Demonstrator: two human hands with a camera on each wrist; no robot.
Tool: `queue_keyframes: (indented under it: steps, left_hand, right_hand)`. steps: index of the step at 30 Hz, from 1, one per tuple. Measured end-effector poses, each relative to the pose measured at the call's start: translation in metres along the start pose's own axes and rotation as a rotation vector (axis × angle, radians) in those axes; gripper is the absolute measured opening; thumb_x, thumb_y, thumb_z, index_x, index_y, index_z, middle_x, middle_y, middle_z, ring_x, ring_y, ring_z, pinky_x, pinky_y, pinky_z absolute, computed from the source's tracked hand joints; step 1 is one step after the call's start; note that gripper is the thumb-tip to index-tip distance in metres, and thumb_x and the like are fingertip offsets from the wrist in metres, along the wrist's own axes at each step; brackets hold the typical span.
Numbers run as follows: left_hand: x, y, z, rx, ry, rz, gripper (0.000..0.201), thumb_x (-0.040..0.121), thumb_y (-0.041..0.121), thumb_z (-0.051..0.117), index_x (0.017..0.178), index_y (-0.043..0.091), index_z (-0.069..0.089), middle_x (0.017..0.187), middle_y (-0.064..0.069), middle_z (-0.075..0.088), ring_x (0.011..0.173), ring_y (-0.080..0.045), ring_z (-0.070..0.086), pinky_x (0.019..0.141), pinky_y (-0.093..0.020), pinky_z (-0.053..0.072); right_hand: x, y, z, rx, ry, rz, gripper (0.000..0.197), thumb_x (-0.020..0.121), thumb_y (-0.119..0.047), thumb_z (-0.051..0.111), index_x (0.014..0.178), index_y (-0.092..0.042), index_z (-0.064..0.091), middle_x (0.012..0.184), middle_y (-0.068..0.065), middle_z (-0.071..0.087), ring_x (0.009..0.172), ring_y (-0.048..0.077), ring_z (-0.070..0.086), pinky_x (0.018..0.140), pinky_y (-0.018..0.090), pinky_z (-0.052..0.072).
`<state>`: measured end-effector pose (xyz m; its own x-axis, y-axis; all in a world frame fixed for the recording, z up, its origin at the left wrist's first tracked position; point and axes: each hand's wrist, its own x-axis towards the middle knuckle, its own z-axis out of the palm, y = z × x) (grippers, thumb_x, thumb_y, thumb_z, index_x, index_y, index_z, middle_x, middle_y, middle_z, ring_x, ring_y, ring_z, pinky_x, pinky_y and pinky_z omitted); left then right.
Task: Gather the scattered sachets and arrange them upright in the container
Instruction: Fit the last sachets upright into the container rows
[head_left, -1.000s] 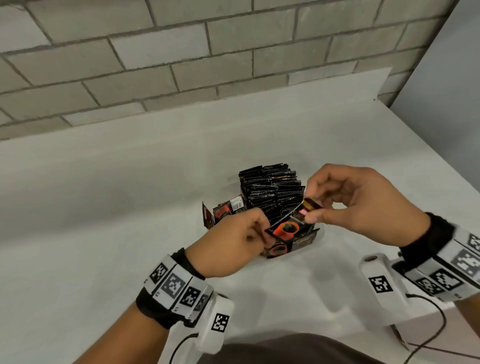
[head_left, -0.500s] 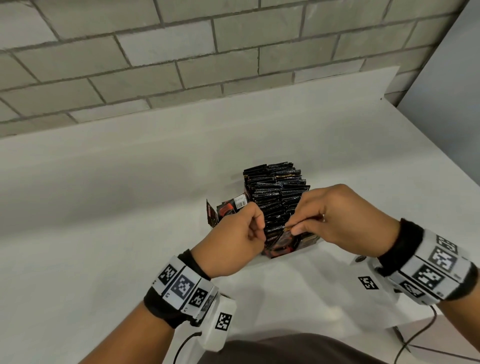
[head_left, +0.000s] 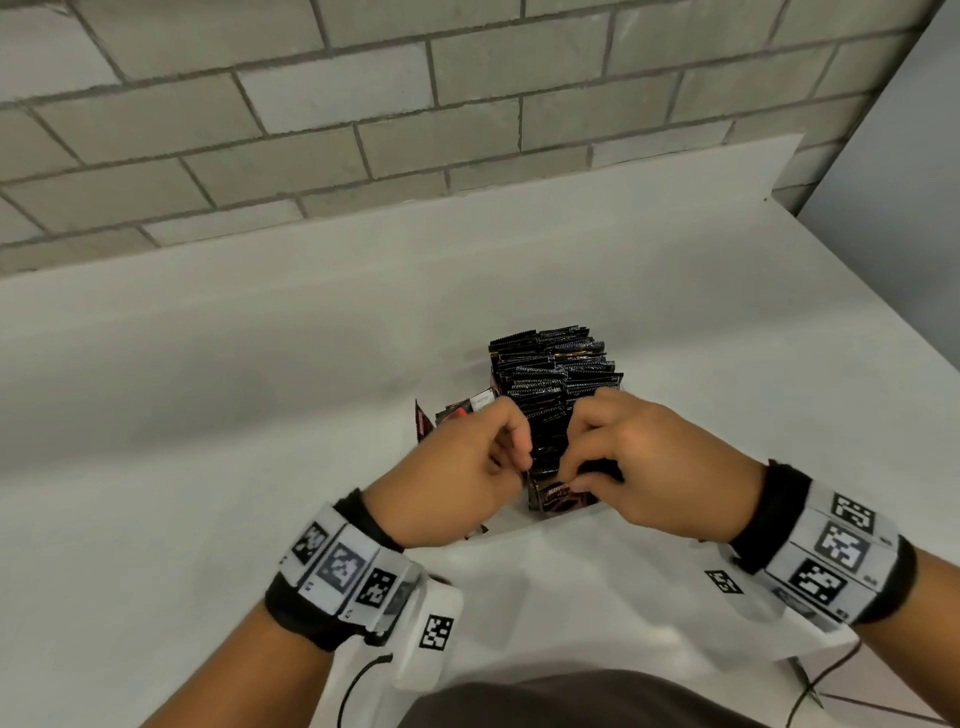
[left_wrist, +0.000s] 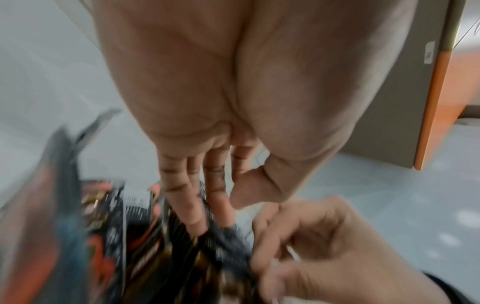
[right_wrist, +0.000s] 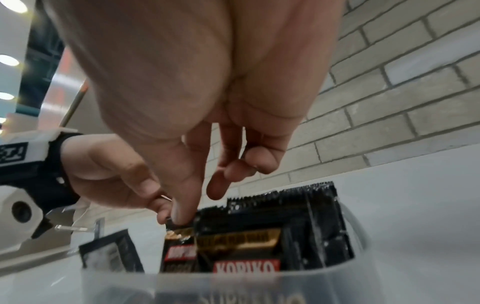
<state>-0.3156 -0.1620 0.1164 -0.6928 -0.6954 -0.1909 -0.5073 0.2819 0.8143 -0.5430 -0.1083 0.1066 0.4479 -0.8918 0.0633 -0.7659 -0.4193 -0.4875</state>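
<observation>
A clear container on the white table holds a packed row of black sachets standing upright. Both hands meet at its near end. The nearest sachet stands just inside the front wall. My right hand is above it: in the right wrist view the right hand presses its thumb on the top edge of a sachet, with the forefinger raised clear. My left hand reaches in from the left. In the blurred left wrist view the left hand has straight fingers pushed down among the sachets.
A few loose sachets lie just left of the container, partly behind my left hand. The white table ends at a brick wall behind and at an edge on the right.
The right hand came down and left with the red-and-black sachet, which now stands at the container's near end. The left hand stayed at that end, and the two hands have closed together.
</observation>
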Motion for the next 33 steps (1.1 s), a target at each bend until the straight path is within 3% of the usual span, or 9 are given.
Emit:
queue_keyframes:
  steps: [4,6,9,12,14,17,21,28,33]
  left_hand:
    - [-0.006,0.003,-0.051,0.056,0.206,0.026,0.026,0.088,-0.002,0.063,0.096,0.022,0.063,0.094,0.004,0.074,0.084,-0.006,0.068,0.072,-0.019,0.051]
    - [-0.002,0.003,-0.074,0.177,0.201,-0.011,0.025,0.089,0.003,0.067,0.097,0.026,0.066,0.093,0.009,0.073,0.084,-0.002,0.067,0.071,-0.017,0.048]
    - [0.017,0.003,-0.083,0.472,-0.002,-0.07,0.028,0.091,0.013,0.07,0.115,0.027,0.066,0.1,0.021,0.062,0.087,0.009,0.06,0.069,-0.007,0.039]
    - [0.042,-0.005,-0.07,0.805,-0.275,-0.097,0.061,0.089,0.023,0.072,0.144,0.025,0.047,0.124,0.007,0.056,0.12,-0.016,0.046,0.091,-0.027,0.044]
    - [0.055,-0.015,-0.059,1.003,-0.404,-0.088,0.083,0.081,0.035,0.079,0.151,0.019,0.038,0.131,-0.003,0.055,0.121,-0.024,0.041,0.101,-0.037,0.044]
    - [0.066,-0.028,-0.045,1.115,-0.455,-0.071,0.1,0.075,0.049,0.082,0.152,0.009,0.032,0.135,-0.008,0.053,0.12,-0.025,0.042,0.102,-0.041,0.046]
    - [0.074,-0.038,-0.034,1.129,-0.484,-0.09,0.109,0.074,0.057,0.082,0.153,0.004,0.028,0.135,-0.011,0.054,0.121,-0.027,0.045,0.101,-0.044,0.048]
    - [0.082,-0.03,-0.024,1.19,-0.498,-0.095,0.085,0.089,0.061,0.066,0.142,-0.002,0.045,0.138,-0.015,0.047,0.123,-0.031,0.045,0.097,-0.044,0.048]
    - [0.086,-0.037,-0.018,1.191,-0.513,-0.115,0.074,0.086,0.059,0.071,0.13,0.0,0.058,0.135,-0.014,0.049,0.116,-0.027,0.043,0.092,-0.04,0.05]
  right_hand:
    - [-0.004,0.003,-0.012,0.082,0.025,0.035,0.016,0.078,-0.031,0.084,0.089,-0.036,0.073,0.096,-0.02,0.054,0.094,0.007,0.052,0.08,0.031,0.049]
    - [-0.003,0.002,-0.012,0.066,-0.011,0.026,0.026,0.075,-0.043,0.085,0.098,-0.039,0.071,0.101,-0.021,0.052,0.098,0.008,0.05,0.082,0.031,0.048]
    - [0.001,-0.002,-0.007,0.013,-0.101,0.005,0.051,0.071,-0.056,0.082,0.118,-0.045,0.065,0.107,-0.019,0.045,0.1,0.01,0.043,0.085,0.025,0.044]
    - [0.009,-0.006,0.0,-0.087,-0.175,-0.032,0.056,0.075,-0.056,0.079,0.127,-0.05,0.058,0.105,-0.016,0.039,0.096,0.01,0.037,0.08,0.021,0.04]
    - [0.014,-0.004,0.003,-0.14,-0.173,-0.044,0.042,0.082,-0.046,0.076,0.121,-0.048,0.062,0.1,-0.015,0.038,0.093,0.009,0.036,0.076,0.021,0.036]
    - [0.016,0.001,0.003,-0.115,-0.136,-0.014,0.031,0.086,-0.033,0.075,0.113,-0.044,0.066,0.093,-0.018,0.04,0.091,0.008,0.039,0.074,0.022,0.038]
    - [0.017,0.001,0.003,-0.084,-0.138,0.022,0.029,0.088,-0.032,0.074,0.114,-0.044,0.066,0.093,-0.015,0.048,0.093,0.011,0.044,0.076,0.031,0.047]
    - [0.019,0.001,0.006,-0.098,-0.157,0.017,0.029,0.088,-0.033,0.073,0.114,-0.044,0.066,0.094,-0.016,0.05,0.093,0.008,0.041,0.077,0.032,0.048]
    - [0.019,0.003,0.006,-0.093,-0.161,0.023,0.03,0.088,-0.034,0.073,0.115,-0.044,0.065,0.095,-0.016,0.051,0.096,0.01,0.044,0.078,0.033,0.049]
